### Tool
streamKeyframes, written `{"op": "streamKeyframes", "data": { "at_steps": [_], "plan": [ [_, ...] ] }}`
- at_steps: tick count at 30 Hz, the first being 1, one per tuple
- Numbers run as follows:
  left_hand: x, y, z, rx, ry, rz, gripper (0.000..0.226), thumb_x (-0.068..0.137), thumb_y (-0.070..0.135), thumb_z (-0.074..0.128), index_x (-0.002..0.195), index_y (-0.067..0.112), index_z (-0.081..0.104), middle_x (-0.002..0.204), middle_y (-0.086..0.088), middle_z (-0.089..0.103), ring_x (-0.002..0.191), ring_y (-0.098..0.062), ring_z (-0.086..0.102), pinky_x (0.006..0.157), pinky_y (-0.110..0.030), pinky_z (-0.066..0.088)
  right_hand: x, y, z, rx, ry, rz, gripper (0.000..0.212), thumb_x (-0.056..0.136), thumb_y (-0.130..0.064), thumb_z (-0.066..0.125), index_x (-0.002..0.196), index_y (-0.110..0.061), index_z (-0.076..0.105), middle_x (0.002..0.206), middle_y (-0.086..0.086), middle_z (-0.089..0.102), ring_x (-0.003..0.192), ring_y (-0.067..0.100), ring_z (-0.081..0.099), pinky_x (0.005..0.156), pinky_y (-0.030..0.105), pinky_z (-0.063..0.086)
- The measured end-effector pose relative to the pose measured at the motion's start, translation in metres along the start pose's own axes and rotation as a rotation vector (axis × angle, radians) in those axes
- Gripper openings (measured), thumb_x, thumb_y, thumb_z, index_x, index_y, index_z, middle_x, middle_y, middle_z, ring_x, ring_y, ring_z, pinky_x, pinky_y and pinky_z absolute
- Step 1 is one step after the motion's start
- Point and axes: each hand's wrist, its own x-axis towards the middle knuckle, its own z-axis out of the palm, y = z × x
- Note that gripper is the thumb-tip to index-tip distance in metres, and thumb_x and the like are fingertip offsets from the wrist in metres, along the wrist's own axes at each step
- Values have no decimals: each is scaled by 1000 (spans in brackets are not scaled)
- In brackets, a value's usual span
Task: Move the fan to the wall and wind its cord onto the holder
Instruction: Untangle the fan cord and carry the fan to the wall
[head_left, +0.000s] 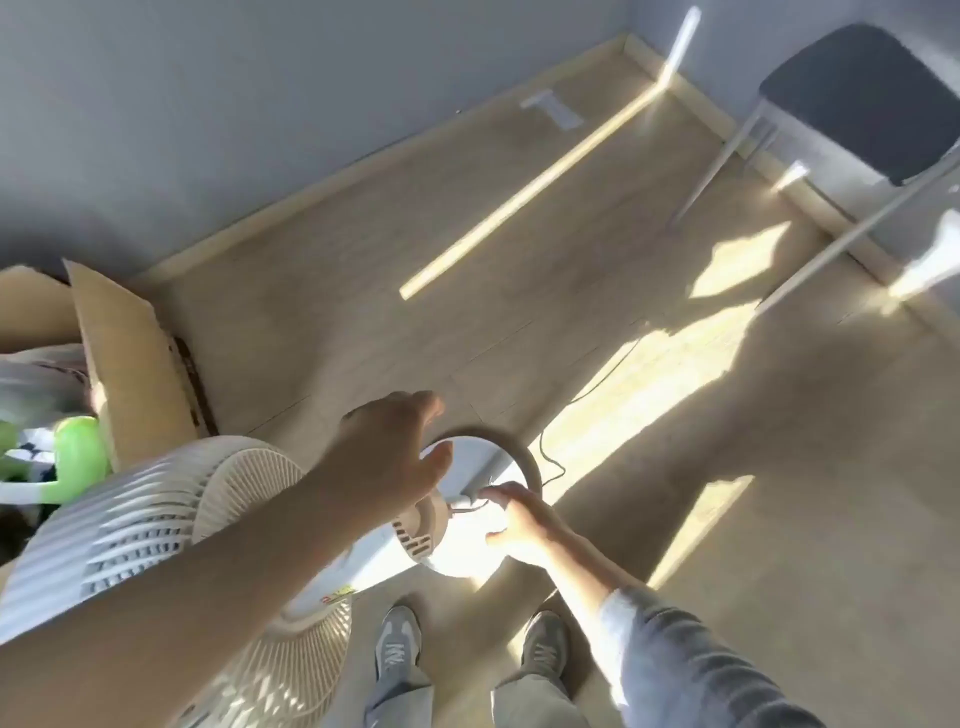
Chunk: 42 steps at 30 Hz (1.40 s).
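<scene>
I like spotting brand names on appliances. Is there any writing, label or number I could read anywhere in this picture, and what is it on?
Nothing can be read.
Yellow and red sticker on the white pedestal fan: print too blurred to read.
Grey sneakers: side markings, no legible letters.
Brown cardboard box: no legible text.

A cardboard box (130, 358) stood open at the left edge of the frame, against the grey wall (234, 104). Something bright green (78, 452) lay inside it, too blurred to identify. A chair (857, 98) with a dark seat and pale thin legs stood in the upper right corner. The wooden floor (415, 260) carried strips and patches of sunlight. A pale baseboard (363, 166) ran along the foot of the wall.
</scene>
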Motion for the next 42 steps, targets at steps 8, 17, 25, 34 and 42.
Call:
{"op": "streamKeyframes", "data": {
  "at_steps": [8,17,25,34,42],
  "plan": [
    [18,-17,6,-7,-1,-20,44,88,41,53,128,22,50,126,7,60,111,-11,57,90,-28,45,23,3,11,-54,-31,-9,19,78,-15,64,97,-16,67,120,7,60,116,24,55,96,29,48],
    [3,24,-2,6,-89,40,41,89,37,52,124,17,53,119,1,63,108,-15,59,94,-29,46,-83,55,-54,-58,200,70,17,74,-26,52,61,-19,43,67,-2,49,69,23,54,62,30,42],
    [-31,95,-36,58,-117,179,42,89,38,50,126,19,52,119,2,63,107,-14,60,86,-22,42,-223,67,-139,51,430,175,11,71,-20,55,61,-20,50,63,-1,58,59,13,48,59,30,46],
    [-79,150,-76,10,-70,319,42,88,39,55,125,19,54,124,2,63,110,-15,60,95,-26,45,-356,34,-198,273,580,146,26,75,-19,69,56,-19,51,43,-13,40,44,2,34,47,14,27],
    [-122,160,-117,-85,40,434,42,88,39,55,125,21,54,128,6,62,116,-9,57,100,-22,42,-431,-55,-224,579,410,-8,22,86,-14,65,68,-3,59,54,2,49,51,10,49,57,20,52]
  ]
}}
